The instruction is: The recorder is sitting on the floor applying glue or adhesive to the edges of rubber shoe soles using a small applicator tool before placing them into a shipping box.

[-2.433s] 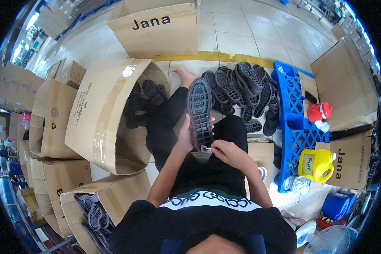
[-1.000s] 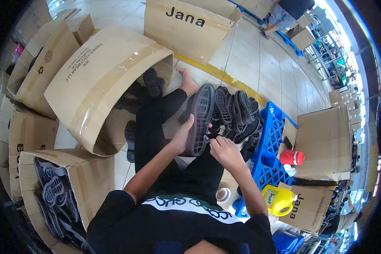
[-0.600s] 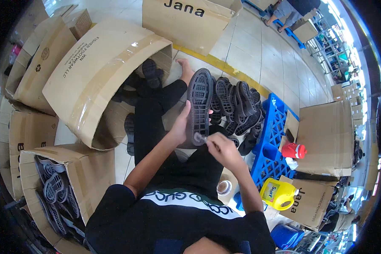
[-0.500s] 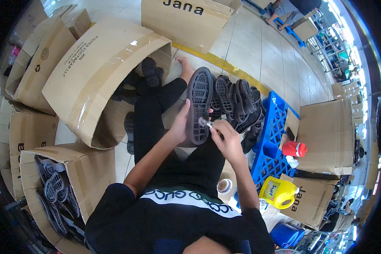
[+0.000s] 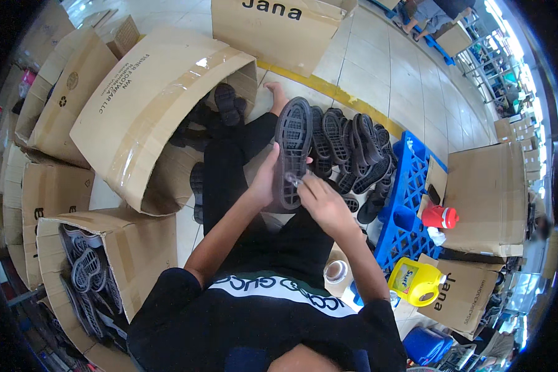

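A dark shoe sole (image 5: 292,146) stands upright in front of me, its gridded face toward me. My left hand (image 5: 267,178) is closed round its left edge, with fingertips showing at the far right edge. In my right hand (image 5: 322,202) is a small brush (image 5: 296,181), pinched between thumb and fingers. Its pale tip is at the lower part of the sole, near or touching the grid; the handle is mostly hidden by my fingers. An open round cup (image 5: 336,271) with pale contents sits beside my right forearm.
Several dark soles (image 5: 361,139) lie in rows beyond my right hand. A tipped carton (image 5: 161,111) holds more at left, and so does an open box (image 5: 133,248). At right are a blue pallet (image 5: 409,180), a red jug (image 5: 439,217) and a yellow bottle (image 5: 418,282).
My right hand has shifted slightly left and down, bringing the brush closer to the middle of the sole's lower part. The left hand keeps its hold on the sole.
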A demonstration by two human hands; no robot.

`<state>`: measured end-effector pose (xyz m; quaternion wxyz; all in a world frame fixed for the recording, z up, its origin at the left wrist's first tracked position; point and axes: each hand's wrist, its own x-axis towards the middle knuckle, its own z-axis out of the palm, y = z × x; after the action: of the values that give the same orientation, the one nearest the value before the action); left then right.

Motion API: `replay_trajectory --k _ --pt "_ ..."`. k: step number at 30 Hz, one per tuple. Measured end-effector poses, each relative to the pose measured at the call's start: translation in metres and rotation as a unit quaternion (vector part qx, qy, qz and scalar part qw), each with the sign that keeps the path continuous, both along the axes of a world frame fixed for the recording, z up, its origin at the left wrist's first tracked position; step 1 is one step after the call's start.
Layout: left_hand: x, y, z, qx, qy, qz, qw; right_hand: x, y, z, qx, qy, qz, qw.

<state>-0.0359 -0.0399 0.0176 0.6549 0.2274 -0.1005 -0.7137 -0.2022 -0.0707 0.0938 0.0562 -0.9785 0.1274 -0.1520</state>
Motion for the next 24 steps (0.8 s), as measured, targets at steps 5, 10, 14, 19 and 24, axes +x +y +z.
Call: replay_trajectory --k 5,10,14,19,24 --pt "0.006 -0.004 -0.003 0.029 -0.025 0.002 0.999 -0.03 0.017 -0.005 0.066 0.031 0.035 0.997" --pt "-0.007 -0.008 -0.006 0.013 -0.035 -0.001 0.999 -0.041 -0.01 -0.01 0.112 -0.061 -0.06 0.99" --pt "-0.013 -0.005 -0.01 0.04 -0.036 -0.037 0.998 -0.022 -0.026 -0.007 0.147 -0.09 -0.125 0.977" --pt "-0.018 0.0 -0.02 0.048 -0.021 -0.023 0.998 -0.03 -0.014 -0.031 0.01 -0.014 -0.049 0.999" --pt "-0.013 -0.003 -0.017 0.041 -0.029 -0.038 0.998 -0.056 0.011 -0.036 0.108 0.02 -0.01 0.994"
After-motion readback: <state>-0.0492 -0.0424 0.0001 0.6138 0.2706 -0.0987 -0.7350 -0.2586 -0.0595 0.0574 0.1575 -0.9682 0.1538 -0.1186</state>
